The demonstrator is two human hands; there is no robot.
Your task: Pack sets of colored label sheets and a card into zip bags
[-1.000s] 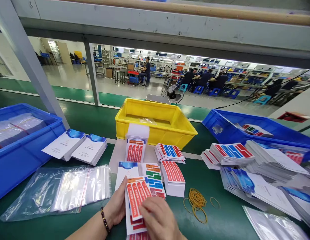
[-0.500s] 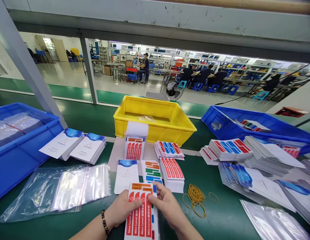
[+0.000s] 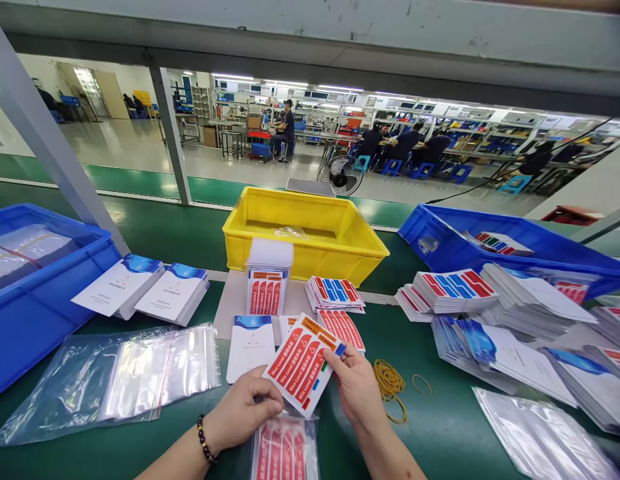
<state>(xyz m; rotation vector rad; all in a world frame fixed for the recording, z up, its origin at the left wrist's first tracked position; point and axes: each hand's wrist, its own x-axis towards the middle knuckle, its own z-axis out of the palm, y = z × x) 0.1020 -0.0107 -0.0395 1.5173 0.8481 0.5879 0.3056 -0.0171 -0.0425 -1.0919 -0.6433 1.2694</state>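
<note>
And the right hand (image 3: 357, 385) pinches the sheet (image 3: 301, 367) by its edge, likely leaving it readable, left hand (image 3: 247, 412) at its corner, fingers curled, grip unclear

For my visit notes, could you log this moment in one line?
right hand: holding label sheet | left hand: at sheet's left corner, contact unclear | below in view: bagged labels | beside right hand: rubber bands

A: Start at left?
B: Find a bin (image 3: 50, 310), with booklets (image 3: 173, 292) just right of it and plastic bags (image 3: 140, 380) before those.
A: In the middle?
B: See a sticker sheet (image 3: 303, 367) between left hand (image 3: 247, 405) and right hand (image 3: 359, 383), with a tub (image 3: 330, 262) behind.
A: Then rightward?
B: Note rubber bands (image 3: 389, 379), then paper piles (image 3: 520, 357) before another bin (image 3: 455, 250).
</note>
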